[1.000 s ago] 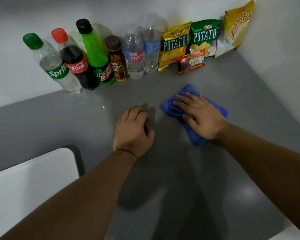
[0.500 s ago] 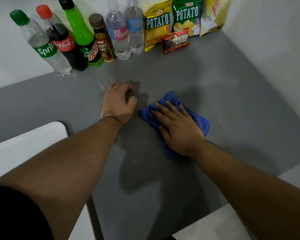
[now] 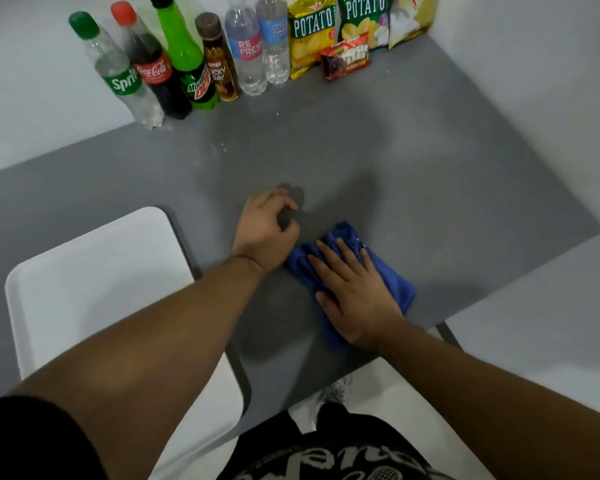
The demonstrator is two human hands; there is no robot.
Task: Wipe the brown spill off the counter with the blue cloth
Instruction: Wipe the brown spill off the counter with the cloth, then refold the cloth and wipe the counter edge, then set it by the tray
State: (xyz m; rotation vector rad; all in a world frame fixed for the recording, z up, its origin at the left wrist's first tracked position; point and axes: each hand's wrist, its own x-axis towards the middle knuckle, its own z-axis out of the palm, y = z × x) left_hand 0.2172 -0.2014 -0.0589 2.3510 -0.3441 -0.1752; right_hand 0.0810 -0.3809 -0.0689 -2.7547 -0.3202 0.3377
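Observation:
The blue cloth (image 3: 392,275) lies crumpled on the grey counter (image 3: 430,174), near its front edge. My right hand (image 3: 354,292) presses flat on the cloth with straight, spread fingers. My left hand (image 3: 265,230) rests on the counter just left of the cloth, its fingers curled under and holding nothing. No brown spill shows on the counter; a faint wet sheen and small specks (image 3: 222,147) lie farther back.
Several drink bottles (image 3: 184,60) and snack bags (image 3: 340,29) line the back wall. A white wall closes the right side. A white chair seat (image 3: 97,278) stands at the counter's front left. The counter's front edge runs just below my right wrist.
My right hand has dragged the cloth toward me, close to the front edge. My left hand stays beside it on the counter. The view has tilted down, showing the chair and my lap.

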